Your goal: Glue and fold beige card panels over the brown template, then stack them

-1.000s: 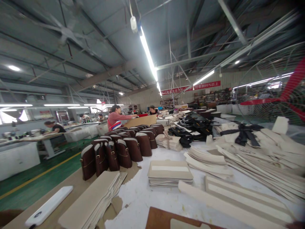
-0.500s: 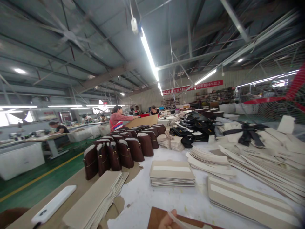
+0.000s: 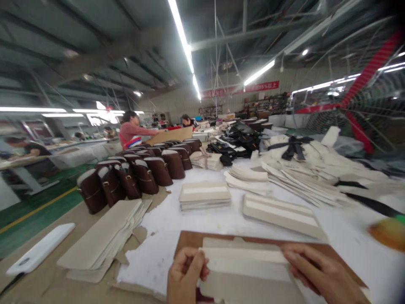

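Note:
A flat beige panel (image 3: 249, 278) with a paler strip along its upper part lies over a brown board (image 3: 188, 240) at the bottom of the view. My left hand (image 3: 185, 272) pinches the panel's left edge between thumb and curled fingers. At the upper right corner, my right hand (image 3: 319, 270) grips the panel with thumb and forefinger; its other fingers are partly hidden. A patch of dark red shows below my left hand, too covered to name. Just beyond the board are a stack of beige panels with a white strip (image 3: 205, 196) and a longer striped stack (image 3: 281, 217).
Brown bags (image 3: 145, 175) stand in rows at left. Beige sheets (image 3: 101, 236) and a white phone-shaped device with a cable (image 3: 42, 247) lie nearer. Pale pieces (image 3: 303, 185) and black pieces (image 3: 237, 141) pile up at right. A large caged fan (image 3: 341, 103) stands behind; a co-worker (image 3: 129, 131) stands at the table's far side.
My view has tipped down and turned left, so things sit higher and the board shows more. Both hands now hold the panel; before, only one hand showed clearly, with a pale edge in it.

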Motion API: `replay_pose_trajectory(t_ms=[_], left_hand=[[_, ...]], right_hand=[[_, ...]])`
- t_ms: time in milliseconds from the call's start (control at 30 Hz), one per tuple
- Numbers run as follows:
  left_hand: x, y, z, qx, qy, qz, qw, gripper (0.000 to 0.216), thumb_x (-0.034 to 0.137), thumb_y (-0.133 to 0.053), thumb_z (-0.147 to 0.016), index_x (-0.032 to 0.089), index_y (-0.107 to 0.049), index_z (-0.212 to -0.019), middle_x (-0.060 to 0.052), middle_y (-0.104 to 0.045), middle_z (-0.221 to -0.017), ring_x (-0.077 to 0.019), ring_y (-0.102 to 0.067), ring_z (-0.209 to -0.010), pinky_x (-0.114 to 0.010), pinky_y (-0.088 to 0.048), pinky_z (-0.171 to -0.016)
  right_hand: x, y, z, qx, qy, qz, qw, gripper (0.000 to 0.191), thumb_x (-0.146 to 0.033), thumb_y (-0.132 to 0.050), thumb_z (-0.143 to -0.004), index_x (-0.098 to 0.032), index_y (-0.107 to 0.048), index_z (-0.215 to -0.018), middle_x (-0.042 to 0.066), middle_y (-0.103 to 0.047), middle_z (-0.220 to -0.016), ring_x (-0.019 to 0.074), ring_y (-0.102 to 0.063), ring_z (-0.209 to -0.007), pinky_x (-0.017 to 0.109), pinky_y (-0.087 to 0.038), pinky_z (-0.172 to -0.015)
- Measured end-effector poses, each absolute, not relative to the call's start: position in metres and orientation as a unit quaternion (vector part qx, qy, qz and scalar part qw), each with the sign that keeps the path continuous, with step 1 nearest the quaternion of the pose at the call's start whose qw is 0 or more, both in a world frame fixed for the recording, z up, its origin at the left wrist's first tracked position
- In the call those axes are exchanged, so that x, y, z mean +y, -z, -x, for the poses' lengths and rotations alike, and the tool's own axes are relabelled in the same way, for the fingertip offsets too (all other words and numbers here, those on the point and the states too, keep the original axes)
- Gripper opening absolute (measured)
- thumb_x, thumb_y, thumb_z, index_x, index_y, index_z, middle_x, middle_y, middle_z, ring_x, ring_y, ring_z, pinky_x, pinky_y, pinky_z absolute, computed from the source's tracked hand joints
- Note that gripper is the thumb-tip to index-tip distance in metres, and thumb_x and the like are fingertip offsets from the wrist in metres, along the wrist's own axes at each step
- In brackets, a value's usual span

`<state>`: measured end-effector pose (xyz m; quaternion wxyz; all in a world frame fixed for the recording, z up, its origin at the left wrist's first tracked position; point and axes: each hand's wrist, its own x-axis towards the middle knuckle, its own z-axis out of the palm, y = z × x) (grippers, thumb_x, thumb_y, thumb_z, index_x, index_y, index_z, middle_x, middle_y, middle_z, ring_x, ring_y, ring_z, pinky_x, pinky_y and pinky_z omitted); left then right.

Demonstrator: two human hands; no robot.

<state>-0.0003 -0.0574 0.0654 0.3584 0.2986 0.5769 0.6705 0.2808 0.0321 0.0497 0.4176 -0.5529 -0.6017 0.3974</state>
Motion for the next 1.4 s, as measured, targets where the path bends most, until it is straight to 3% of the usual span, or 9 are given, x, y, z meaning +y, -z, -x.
replay_pose_trajectory(t_ms=[133,333,600,867,1133,1400], left_hand=[[-0.065,-0.072,0.012,0.641,-0.581,-0.356,0.353,0.052,0.069,-0.076,-0.073,0.018,-0.068,-0.077,-0.001,-0.069,-0.068,-0.0144,-0.059,-0.063,-0.025,-0.048,-0.062],[-0.060,-0.065,0.022,0.727,-0.440,-0.452,0.271,0.042,0.061,-0.057,-0.084,0.021,-0.068,-0.079,0.000,-0.069,-0.069,-0.0189,-0.064,-0.069,-0.029,-0.049,-0.067],[-0.038,-0.066,0.017,0.758,-0.356,-0.518,0.174,0.033,0.047,-0.045,-0.091,0.025,-0.064,-0.077,0.000,-0.070,-0.074,-0.0199,-0.064,-0.074,-0.031,-0.043,-0.070],[-0.019,-0.064,0.012,0.793,-0.263,-0.540,0.100,0.023,0.031,-0.048,-0.097,0.022,-0.063,-0.081,-0.004,-0.073,-0.085,-0.0215,-0.065,-0.081,-0.032,-0.039,-0.074],[-0.016,-0.062,0.008,0.809,-0.212,-0.544,0.076,0.022,0.031,-0.053,-0.099,0.022,-0.061,-0.081,-0.003,-0.070,-0.085,-0.0213,-0.065,-0.081,-0.032,-0.036,-0.071],[-0.015,-0.065,0.008,0.829,-0.194,-0.516,0.092,0.011,0.034,-0.059,-0.098,0.024,-0.062,-0.094,0.002,-0.068,-0.079,-0.0201,-0.066,-0.076,-0.031,-0.034,-0.066]], right_hand=[[0.024,-0.062,-0.288,-0.580,-0.517,0.526,0.346,0.055,-0.070,-0.072,-0.075,-0.023,-0.068,-0.104,0.001,-0.067,-0.067,0.0145,-0.052,-0.052,0.026,-0.039,-0.046],[0.026,-0.063,-0.294,-0.620,-0.491,0.538,0.290,0.038,-0.058,-0.069,-0.083,-0.021,-0.064,-0.078,-0.002,-0.060,-0.061,0.0110,-0.046,-0.051,0.024,-0.033,-0.048],[0.051,-0.055,-0.296,-0.657,-0.415,0.550,0.306,0.032,-0.053,-0.069,-0.081,-0.021,-0.071,-0.077,0.000,-0.063,-0.066,0.0154,-0.055,-0.063,0.029,-0.042,-0.062],[0.061,-0.047,-0.283,-0.587,-0.455,0.579,0.335,0.037,-0.055,-0.076,-0.073,-0.022,-0.062,-0.082,-0.003,-0.062,-0.068,0.0134,-0.053,-0.055,0.027,-0.042,-0.051],[0.065,-0.038,-0.281,-0.651,-0.324,0.623,0.289,0.032,-0.055,-0.066,-0.079,-0.024,-0.064,-0.082,0.001,-0.069,-0.071,0.0184,-0.059,-0.061,0.031,-0.044,-0.056],[0.062,-0.038,-0.280,-0.668,-0.257,0.640,0.281,0.034,-0.058,-0.063,-0.078,-0.025,-0.068,-0.080,0.002,-0.071,-0.070,0.0230,-0.065,-0.065,0.035,-0.046,-0.063]])
